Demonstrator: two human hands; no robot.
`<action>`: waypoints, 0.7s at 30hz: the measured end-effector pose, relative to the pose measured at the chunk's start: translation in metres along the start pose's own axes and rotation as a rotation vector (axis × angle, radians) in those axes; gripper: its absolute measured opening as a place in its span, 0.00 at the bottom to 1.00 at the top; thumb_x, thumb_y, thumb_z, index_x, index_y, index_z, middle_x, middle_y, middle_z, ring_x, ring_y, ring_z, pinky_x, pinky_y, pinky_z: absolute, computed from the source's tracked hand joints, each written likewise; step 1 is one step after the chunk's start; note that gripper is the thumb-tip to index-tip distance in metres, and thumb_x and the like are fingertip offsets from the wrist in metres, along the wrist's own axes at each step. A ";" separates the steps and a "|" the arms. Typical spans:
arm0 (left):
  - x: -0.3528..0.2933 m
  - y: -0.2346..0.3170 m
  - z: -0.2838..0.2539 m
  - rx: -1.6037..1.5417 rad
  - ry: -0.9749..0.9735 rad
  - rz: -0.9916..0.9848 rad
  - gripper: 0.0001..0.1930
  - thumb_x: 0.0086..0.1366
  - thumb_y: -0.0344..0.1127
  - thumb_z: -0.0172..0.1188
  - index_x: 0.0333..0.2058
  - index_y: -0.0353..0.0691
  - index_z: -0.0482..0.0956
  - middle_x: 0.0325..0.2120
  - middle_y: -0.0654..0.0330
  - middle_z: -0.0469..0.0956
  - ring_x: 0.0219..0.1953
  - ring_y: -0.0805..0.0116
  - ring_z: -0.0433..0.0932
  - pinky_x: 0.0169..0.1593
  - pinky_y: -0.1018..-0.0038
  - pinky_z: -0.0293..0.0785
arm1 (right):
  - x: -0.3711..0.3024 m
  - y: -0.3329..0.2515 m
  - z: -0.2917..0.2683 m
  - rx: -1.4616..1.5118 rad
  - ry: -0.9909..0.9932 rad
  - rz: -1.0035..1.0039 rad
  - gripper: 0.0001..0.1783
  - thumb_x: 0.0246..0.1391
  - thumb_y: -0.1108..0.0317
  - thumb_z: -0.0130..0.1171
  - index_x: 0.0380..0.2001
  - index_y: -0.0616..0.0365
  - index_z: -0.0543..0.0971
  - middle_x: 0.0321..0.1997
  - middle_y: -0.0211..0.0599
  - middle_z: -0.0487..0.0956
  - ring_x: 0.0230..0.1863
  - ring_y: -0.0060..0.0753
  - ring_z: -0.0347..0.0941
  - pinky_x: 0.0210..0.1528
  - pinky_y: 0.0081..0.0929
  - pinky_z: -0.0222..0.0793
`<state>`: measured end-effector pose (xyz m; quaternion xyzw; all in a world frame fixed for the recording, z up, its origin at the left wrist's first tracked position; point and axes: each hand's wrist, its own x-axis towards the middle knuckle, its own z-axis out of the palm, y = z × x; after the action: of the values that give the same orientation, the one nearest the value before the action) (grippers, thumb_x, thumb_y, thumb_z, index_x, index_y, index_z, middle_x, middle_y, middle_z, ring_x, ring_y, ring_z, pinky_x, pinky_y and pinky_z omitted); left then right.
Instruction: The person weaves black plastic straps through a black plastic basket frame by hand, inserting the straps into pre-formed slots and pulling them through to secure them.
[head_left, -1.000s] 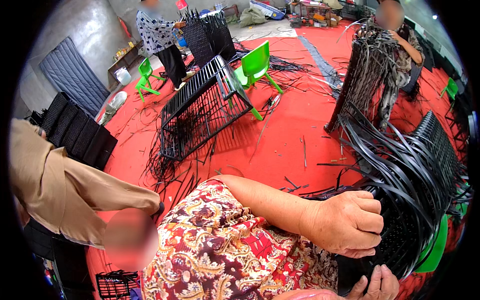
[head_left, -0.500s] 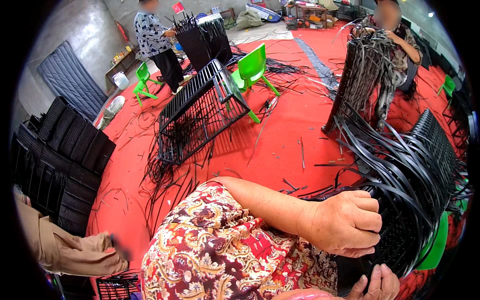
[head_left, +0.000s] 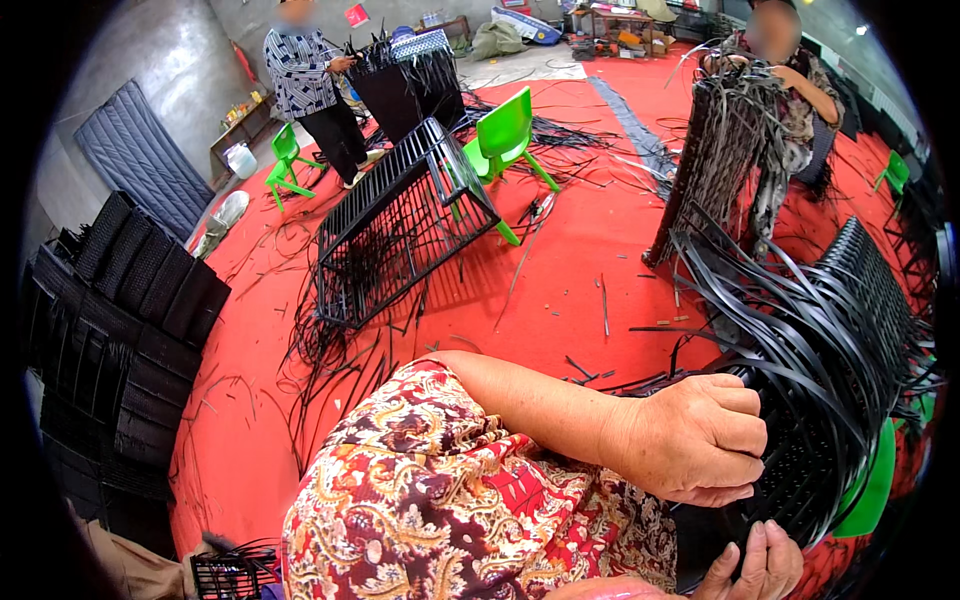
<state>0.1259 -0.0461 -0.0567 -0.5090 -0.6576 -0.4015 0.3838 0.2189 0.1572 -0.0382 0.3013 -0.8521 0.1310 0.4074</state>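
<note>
My left hand is closed in a fist over a black woven panel at the lower right. Whatever it grips is hidden by the fingers. Just below it, at the lower edge, my right hand rests against the panel, thumb and fingers apart; its palm is out of view. Long loose black plastic strips arch from the work, right of my left hand. Behind them rises a finished woven part of the same piece.
A black metal frame lies tilted on the red floor beside a green chair. Two people work at other woven pieces. Stacked black woven panels stand left. Loose strips litter the floor. Tan trousers show lower left.
My hands have barely shifted, the left one slightly to the right. The person in tan trousers at the lower left has moved mostly out of view. The far-left person's arms and work have shifted slightly.
</note>
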 end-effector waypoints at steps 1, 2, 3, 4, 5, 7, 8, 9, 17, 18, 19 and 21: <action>-0.001 0.000 0.000 0.000 0.005 0.002 0.09 0.53 0.34 0.65 0.30 0.39 0.76 0.29 0.64 0.70 0.26 0.66 0.68 0.27 0.70 0.61 | 0.000 -0.001 0.000 -0.006 -0.005 0.006 0.12 0.54 0.63 0.60 0.36 0.60 0.82 0.37 0.36 0.81 0.36 0.34 0.75 0.41 0.29 0.71; -0.001 0.000 0.000 0.003 0.006 0.004 0.09 0.53 0.34 0.65 0.30 0.39 0.76 0.29 0.64 0.70 0.26 0.66 0.68 0.27 0.70 0.61 | 0.000 -0.002 -0.001 -0.011 -0.010 0.012 0.12 0.54 0.63 0.60 0.36 0.60 0.82 0.37 0.36 0.81 0.36 0.34 0.75 0.41 0.29 0.70; -0.001 0.000 0.000 0.007 0.007 0.006 0.09 0.53 0.34 0.65 0.30 0.39 0.76 0.29 0.64 0.70 0.26 0.66 0.68 0.27 0.70 0.61 | 0.001 -0.003 -0.001 -0.016 -0.015 0.017 0.12 0.55 0.63 0.60 0.36 0.60 0.82 0.37 0.36 0.81 0.36 0.34 0.75 0.42 0.29 0.70; -0.002 -0.001 0.000 0.010 0.008 0.007 0.09 0.53 0.34 0.65 0.30 0.39 0.76 0.29 0.64 0.70 0.26 0.66 0.68 0.27 0.70 0.61 | 0.001 -0.003 0.000 -0.017 -0.012 0.018 0.11 0.55 0.63 0.60 0.36 0.60 0.82 0.37 0.36 0.81 0.36 0.34 0.75 0.42 0.29 0.70; -0.002 -0.001 0.001 0.005 0.010 0.007 0.09 0.53 0.34 0.65 0.30 0.39 0.76 0.29 0.64 0.70 0.26 0.66 0.68 0.27 0.70 0.61 | 0.000 -0.003 0.000 -0.018 -0.009 0.019 0.11 0.55 0.63 0.60 0.36 0.60 0.82 0.37 0.36 0.81 0.36 0.34 0.75 0.42 0.29 0.70; -0.003 -0.002 0.001 -0.001 0.013 0.009 0.09 0.53 0.34 0.65 0.30 0.39 0.76 0.29 0.64 0.70 0.25 0.66 0.68 0.27 0.70 0.61 | 0.001 -0.003 0.001 -0.017 -0.006 0.017 0.11 0.55 0.63 0.60 0.36 0.60 0.82 0.37 0.35 0.81 0.36 0.34 0.75 0.42 0.29 0.70; -0.002 -0.002 0.001 0.002 0.014 0.007 0.09 0.53 0.34 0.65 0.30 0.39 0.76 0.29 0.64 0.70 0.25 0.66 0.67 0.27 0.70 0.61 | 0.001 -0.003 0.001 -0.016 -0.006 0.014 0.11 0.55 0.64 0.60 0.36 0.60 0.82 0.37 0.35 0.81 0.36 0.34 0.75 0.42 0.29 0.70; -0.002 -0.002 0.001 0.006 0.014 0.006 0.09 0.53 0.34 0.65 0.30 0.39 0.76 0.29 0.64 0.70 0.25 0.66 0.67 0.27 0.70 0.61 | 0.001 -0.002 0.001 -0.014 -0.006 0.011 0.11 0.55 0.64 0.60 0.36 0.60 0.82 0.37 0.35 0.81 0.36 0.34 0.74 0.43 0.29 0.70; -0.003 -0.004 0.003 0.018 0.010 0.006 0.09 0.53 0.35 0.65 0.29 0.40 0.76 0.28 0.65 0.70 0.25 0.66 0.67 0.27 0.70 0.61 | 0.003 0.002 0.003 -0.013 -0.009 -0.022 0.11 0.53 0.65 0.61 0.34 0.62 0.82 0.35 0.38 0.81 0.34 0.35 0.76 0.40 0.28 0.72; -0.004 -0.005 0.003 0.020 0.012 0.005 0.09 0.53 0.35 0.65 0.29 0.40 0.76 0.28 0.65 0.70 0.25 0.67 0.67 0.27 0.70 0.61 | 0.003 0.002 0.003 -0.020 -0.012 -0.020 0.11 0.53 0.66 0.61 0.34 0.62 0.82 0.35 0.38 0.81 0.34 0.35 0.76 0.39 0.28 0.72; -0.003 -0.005 0.003 0.024 0.014 0.013 0.09 0.52 0.35 0.65 0.29 0.40 0.76 0.28 0.65 0.70 0.25 0.67 0.67 0.27 0.70 0.61 | 0.003 0.002 0.003 -0.014 -0.008 -0.024 0.11 0.53 0.66 0.61 0.34 0.62 0.82 0.35 0.38 0.81 0.34 0.35 0.76 0.39 0.28 0.72; -0.003 -0.004 0.004 0.015 0.023 0.008 0.08 0.52 0.35 0.65 0.29 0.40 0.76 0.28 0.65 0.70 0.25 0.67 0.67 0.27 0.70 0.61 | 0.003 0.003 0.003 -0.002 -0.001 -0.031 0.11 0.53 0.66 0.61 0.34 0.63 0.82 0.35 0.38 0.81 0.34 0.35 0.76 0.39 0.28 0.72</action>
<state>0.1223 -0.0440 -0.0615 -0.5040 -0.6540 -0.4011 0.3967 0.2138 0.1569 -0.0376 0.3141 -0.8477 0.1235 0.4093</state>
